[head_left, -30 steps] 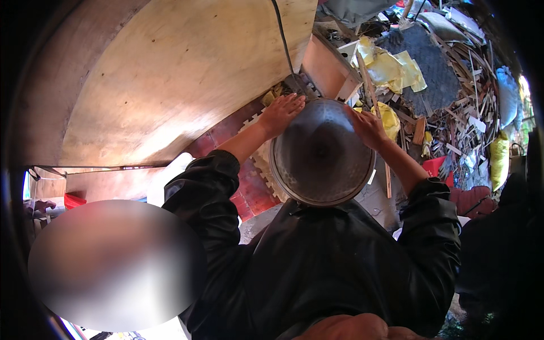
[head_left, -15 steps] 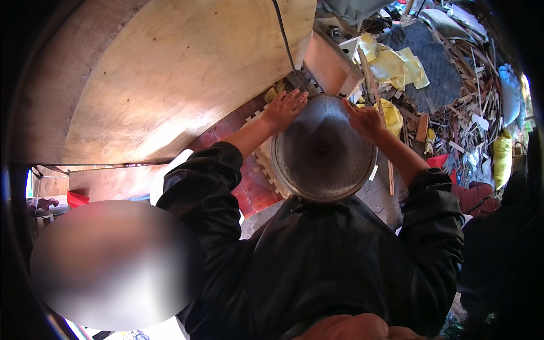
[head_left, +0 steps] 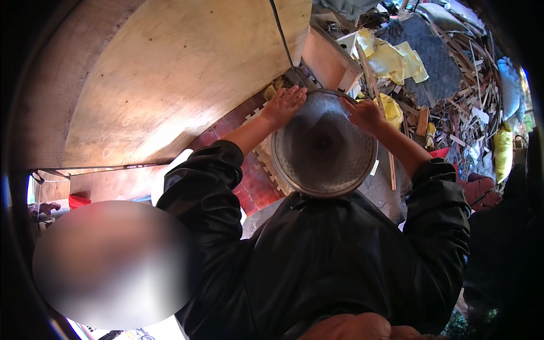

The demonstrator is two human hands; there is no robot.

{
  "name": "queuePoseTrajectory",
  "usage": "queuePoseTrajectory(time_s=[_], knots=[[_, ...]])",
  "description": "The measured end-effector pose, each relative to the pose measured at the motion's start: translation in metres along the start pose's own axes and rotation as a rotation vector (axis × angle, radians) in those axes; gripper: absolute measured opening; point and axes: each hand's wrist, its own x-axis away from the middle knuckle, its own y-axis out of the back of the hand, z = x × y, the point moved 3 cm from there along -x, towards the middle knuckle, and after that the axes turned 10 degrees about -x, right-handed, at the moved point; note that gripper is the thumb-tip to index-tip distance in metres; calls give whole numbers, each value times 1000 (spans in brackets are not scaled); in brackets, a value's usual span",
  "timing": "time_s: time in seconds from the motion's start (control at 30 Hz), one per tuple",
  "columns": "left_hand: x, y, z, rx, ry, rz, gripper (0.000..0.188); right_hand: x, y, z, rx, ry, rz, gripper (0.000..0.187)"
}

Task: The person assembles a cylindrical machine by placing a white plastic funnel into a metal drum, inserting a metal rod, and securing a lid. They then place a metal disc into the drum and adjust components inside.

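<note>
Left hand [head_left: 285, 106]: flat, fingers out, at the pan's [head_left: 324, 150] far left edge | Right hand [head_left: 365, 116]: bent, at its far right edge, cannot tell if it pinches | Pan: round, gray, in the middle, by the black coat [head_left: 340, 249] | Board [head_left: 181, 73]: big, far left | Wood bits [head_left: 471, 122]: far right
</note>
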Motion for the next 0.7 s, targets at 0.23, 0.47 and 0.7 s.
queuePoseTrajectory(time_s=[0.23, 0.47, 0.7], knots=[[-12, -3, -7, -99, 52, -199, 40, -14, -5, 6, -58, -230, 38, 30], [-53, 21, -44, 311, 559, 107, 27, -45, -16, 45, 76, -532, -232, 8], [-43, 15, -61, 285, 736, -154, 52, -46, -10, 55, 4, -512, -226, 28]])
